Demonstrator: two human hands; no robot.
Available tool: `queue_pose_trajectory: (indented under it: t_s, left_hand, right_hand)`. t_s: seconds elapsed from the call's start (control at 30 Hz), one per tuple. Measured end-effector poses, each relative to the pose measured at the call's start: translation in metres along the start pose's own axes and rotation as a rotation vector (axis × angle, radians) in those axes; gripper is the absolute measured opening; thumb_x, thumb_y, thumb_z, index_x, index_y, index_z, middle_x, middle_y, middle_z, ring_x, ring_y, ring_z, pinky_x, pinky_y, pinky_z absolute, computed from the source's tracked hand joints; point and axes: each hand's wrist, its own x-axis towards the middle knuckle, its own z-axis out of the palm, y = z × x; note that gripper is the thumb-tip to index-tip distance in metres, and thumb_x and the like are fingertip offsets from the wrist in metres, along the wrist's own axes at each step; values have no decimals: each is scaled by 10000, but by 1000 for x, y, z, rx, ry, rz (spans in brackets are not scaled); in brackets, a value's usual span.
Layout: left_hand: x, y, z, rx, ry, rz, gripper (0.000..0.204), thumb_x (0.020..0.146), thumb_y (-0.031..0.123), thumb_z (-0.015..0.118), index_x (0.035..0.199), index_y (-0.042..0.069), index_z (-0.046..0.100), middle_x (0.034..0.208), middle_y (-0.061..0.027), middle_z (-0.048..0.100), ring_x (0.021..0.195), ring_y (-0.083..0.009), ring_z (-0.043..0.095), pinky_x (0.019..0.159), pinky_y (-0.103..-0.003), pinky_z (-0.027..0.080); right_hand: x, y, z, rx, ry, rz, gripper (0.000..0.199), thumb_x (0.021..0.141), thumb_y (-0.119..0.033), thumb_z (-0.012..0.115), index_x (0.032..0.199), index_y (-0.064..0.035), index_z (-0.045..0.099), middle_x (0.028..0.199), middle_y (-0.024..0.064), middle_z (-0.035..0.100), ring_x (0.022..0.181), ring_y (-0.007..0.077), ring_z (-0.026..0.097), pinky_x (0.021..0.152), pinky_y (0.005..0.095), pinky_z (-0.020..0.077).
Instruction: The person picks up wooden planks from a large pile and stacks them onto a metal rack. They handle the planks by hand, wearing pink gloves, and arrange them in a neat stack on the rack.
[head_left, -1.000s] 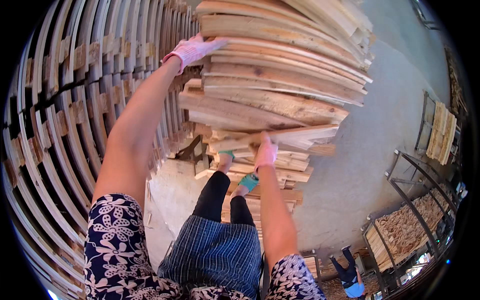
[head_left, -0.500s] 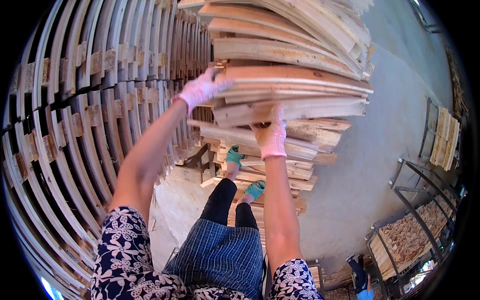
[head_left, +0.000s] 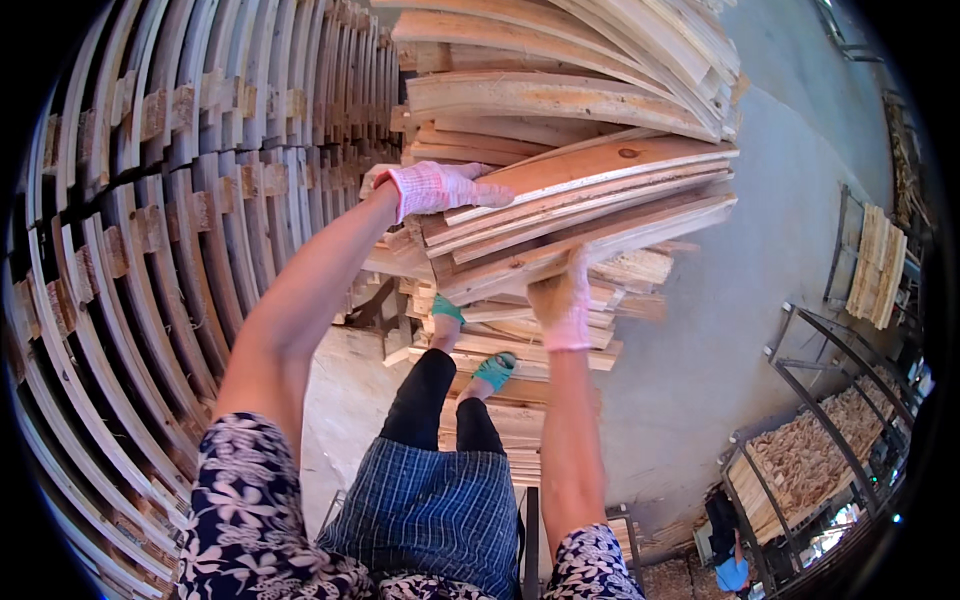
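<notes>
A slanting bundle of several long, light-brown wooden boards (head_left: 600, 187) is just at the near side of the large, loose pile of pale wooden boards (head_left: 560, 95). The left hand (head_left: 437, 188), in a pink-and-white knitted glove, has its fingers stretched over the top board, at the bundle's left end; its thumb is hidden, so I cannot tell if they close. The right hand (head_left: 562, 303), in a similar glove with brownish palm, grips the lowest board at its near edge, one finger against the board's face. Left of the large pile stand rows of long, greyish wooden slats (head_left: 180, 215). Nearer to the person than this pile are green sandals (head_left: 493, 370) and a dark-blue checked cloth apron (head_left: 430, 510). To its right extends the grey floor (head_left: 700, 330).
</notes>
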Motion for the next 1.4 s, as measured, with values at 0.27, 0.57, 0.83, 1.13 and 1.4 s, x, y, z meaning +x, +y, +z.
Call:
queue_pose_trajectory:
  t_s: [0.27,0.57,0.83,1.13,1.4]
  left_hand:
    - [-88,12,142,-178,56,62,1229,714,927,616,1418,-61,419,1231,-313,663,1140,-369,688,982,-413,552]
    - [-291,99,231,-417,45,-219,1017,853,682,695,1442,-59,325,1258,-323,636,1167,-403,668,1006,-443,522]
    - [-344,63,210,-644,138,-240,1164,874,584,765,1565,-85,109,1396,-301,558,1254,-360,616,1074,-419,500]
    - [-270,26,203,-702,253,-92,1152,834,653,745,1636,31,199,1438,-288,546,1278,-335,597,1076,-387,482]
    - [-348,20,199,-609,510,21,1187,791,722,741,1634,55,239,1399,-300,517,1311,-419,537,1134,-443,431]
  right_hand:
    - [-115,-43,16,131,393,55,877,958,-640,630,1607,-132,329,1565,87,445,1402,254,457,1169,435,408]
    - [-279,-118,78,34,324,342,784,956,-536,690,1551,-98,425,1395,121,592,1235,266,606,1053,414,513]
    - [-296,-112,140,163,216,579,753,963,-554,661,1531,-103,456,1372,153,622,1197,298,643,989,458,567]
    - [-244,-59,118,178,179,586,732,1000,-544,611,1532,-72,439,1422,173,588,1231,335,626,1044,463,547]
    - [-263,-73,179,-28,-97,418,789,1013,-572,569,1570,-56,353,1489,205,511,1306,377,559,1106,499,496]
